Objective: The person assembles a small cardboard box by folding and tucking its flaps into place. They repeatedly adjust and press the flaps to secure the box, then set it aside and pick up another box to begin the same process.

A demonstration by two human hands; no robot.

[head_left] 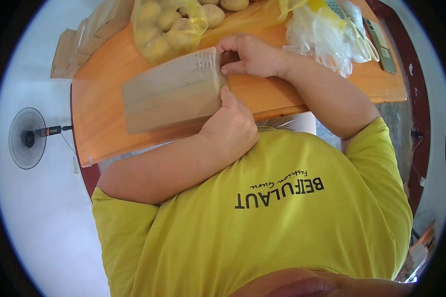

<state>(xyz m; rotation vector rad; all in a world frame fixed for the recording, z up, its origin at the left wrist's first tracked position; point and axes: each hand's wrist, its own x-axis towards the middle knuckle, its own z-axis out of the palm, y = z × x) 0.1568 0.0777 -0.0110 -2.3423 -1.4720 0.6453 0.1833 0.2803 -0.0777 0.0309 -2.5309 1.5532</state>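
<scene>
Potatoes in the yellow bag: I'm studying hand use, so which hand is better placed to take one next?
Probably the right hand: it pinches the brown paper bag at its mouth, nearest the potatoes. The left hand grips the bag's near edge, farther away.

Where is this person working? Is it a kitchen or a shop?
Hard to say for sure; it looks like a plain home or small packing room. An orange wooden table holds a bag of potatoes and brown paper bags, and a fan stands on the pale floor.
</scene>
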